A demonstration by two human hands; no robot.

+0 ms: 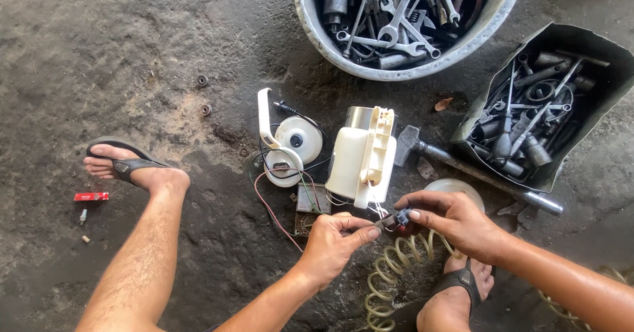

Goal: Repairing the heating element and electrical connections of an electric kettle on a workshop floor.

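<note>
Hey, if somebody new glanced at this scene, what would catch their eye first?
Probably the two hands at bottom centre, the left hand and right hand pinching a small dark part between them, wired to the cream plastic housing just above. Next, the round basin full of spanners at top centre and the dark tray of metal tools on the right, all on stained concrete.

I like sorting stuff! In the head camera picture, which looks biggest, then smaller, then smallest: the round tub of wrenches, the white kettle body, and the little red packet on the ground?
Largest to smallest, as they look in the head view:
1. Round tub of wrenches, even though it is partly cut off.
2. White kettle body.
3. Little red packet.
</note>
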